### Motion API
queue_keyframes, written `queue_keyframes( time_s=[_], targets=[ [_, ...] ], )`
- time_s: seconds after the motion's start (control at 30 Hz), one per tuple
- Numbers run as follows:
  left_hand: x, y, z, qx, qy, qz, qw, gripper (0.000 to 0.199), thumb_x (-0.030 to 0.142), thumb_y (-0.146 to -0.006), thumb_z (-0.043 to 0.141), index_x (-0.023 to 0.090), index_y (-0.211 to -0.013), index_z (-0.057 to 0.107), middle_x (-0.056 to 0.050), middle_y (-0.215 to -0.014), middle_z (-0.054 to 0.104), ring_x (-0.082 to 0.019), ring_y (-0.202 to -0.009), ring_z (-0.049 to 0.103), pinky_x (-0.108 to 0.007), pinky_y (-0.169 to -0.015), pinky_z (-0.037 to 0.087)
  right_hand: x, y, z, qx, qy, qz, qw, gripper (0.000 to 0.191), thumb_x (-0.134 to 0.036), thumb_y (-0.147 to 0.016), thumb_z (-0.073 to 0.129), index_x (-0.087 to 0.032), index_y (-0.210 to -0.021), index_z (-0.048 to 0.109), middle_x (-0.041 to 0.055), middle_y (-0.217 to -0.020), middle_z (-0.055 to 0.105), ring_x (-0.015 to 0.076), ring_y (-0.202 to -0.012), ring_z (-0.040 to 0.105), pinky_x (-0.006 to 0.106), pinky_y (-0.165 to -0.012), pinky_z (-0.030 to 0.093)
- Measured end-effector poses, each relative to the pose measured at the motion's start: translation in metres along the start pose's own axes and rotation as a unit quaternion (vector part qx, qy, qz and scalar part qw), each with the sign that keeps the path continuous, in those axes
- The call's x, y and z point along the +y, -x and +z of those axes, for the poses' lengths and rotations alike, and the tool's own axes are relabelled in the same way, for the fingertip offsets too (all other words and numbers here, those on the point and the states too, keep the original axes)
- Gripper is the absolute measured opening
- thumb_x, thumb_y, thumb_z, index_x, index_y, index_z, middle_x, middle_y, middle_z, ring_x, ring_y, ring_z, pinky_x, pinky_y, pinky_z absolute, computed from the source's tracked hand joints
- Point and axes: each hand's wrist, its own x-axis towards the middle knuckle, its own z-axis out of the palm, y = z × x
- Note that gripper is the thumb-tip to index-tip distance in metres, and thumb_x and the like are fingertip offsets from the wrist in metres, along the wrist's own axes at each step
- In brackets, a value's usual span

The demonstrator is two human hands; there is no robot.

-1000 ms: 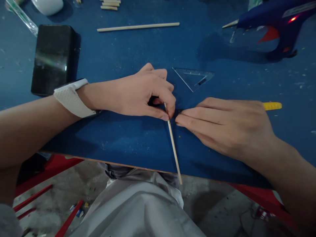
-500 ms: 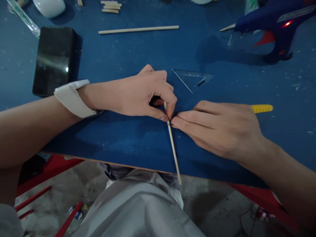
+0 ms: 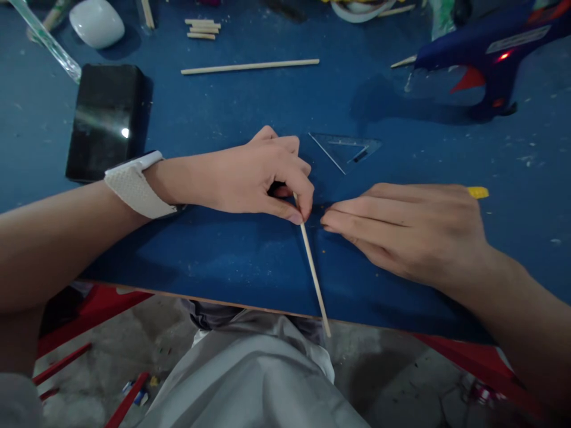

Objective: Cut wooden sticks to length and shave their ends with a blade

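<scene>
My left hand (image 3: 272, 175) pinches a thin wooden stick (image 3: 314, 273) between thumb and forefinger. The stick slants down toward me, and its lower end juts past the table's front edge. To the right, my right hand (image 3: 408, 229) is closed around what appears to be a yellow-handled knife (image 3: 479, 192). Only the handle's end shows behind that hand; its blade is hidden or too small to make out. The right fingertips are a short gap from the stick, not touching it. Beyond both hands lies a clear triangular ruler (image 3: 345, 148).
A blue glue gun (image 3: 482, 65) with a lit red light rests at the back right. Another wooden stick (image 3: 250, 66) and several short pieces (image 3: 203, 30) lie at the back. A black box (image 3: 104, 122) and a white rounded object (image 3: 97, 24) are at the left.
My right hand has drawn back to the right, away from the stick, with less of the yellow handle showing. My left hand keeps its pinch. The whole view has shifted slightly.
</scene>
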Motion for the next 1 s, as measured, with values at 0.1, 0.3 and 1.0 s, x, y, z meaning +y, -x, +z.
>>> queue_keyframes(
  time_s=[0.1, 0.3, 1.0],
  targets=[
    [0.0009, -0.0004, -0.0005, 0.0, 0.001, -0.001, 1.0, 0.031, 0.055, -0.127, 0.08, 0.04, -0.111, 0.102, 0.001, -0.092, 0.079, -0.027, -0.113, 0.063, -0.047, -0.117, 0.032, -0.0001, -0.0004, 0.0013, 0.001, -0.004, -0.003, 1.0, 0.018, -0.011, -0.122, 0.082, -0.025, -0.124, 0.092, -0.0038, -0.109, 0.097, 0.0168, -0.079, 0.08, 0.037, -0.064, 0.053],
    [-0.001, -0.0014, 0.0, -0.001, 0.007, -0.003, 1.0, 0.032, 0.058, -0.126, 0.08, 0.041, -0.112, 0.103, 0.0, -0.09, 0.078, -0.029, -0.116, 0.063, -0.05, -0.117, 0.03, -0.002, -0.0004, 0.0048, 0.006, -0.002, -0.027, 1.0, 0.012, -0.01, -0.123, 0.081, -0.019, -0.121, 0.088, -0.001, -0.107, 0.096, 0.0151, -0.079, 0.077, 0.036, -0.062, 0.051],
    [0.0006, -0.0019, 0.0022, 0.002, -0.021, -0.012, 1.0, 0.036, 0.063, -0.126, 0.078, 0.04, -0.112, 0.101, 0.0, -0.088, 0.077, -0.027, -0.113, 0.067, -0.048, -0.118, 0.033, -0.0064, -0.0014, 0.0047, -0.012, 0.02, -0.032, 0.999, 0.018, -0.01, -0.126, 0.076, -0.018, -0.121, 0.091, -0.0003, -0.105, 0.094, 0.0148, -0.077, 0.072, 0.038, -0.062, 0.05]
  ],
)
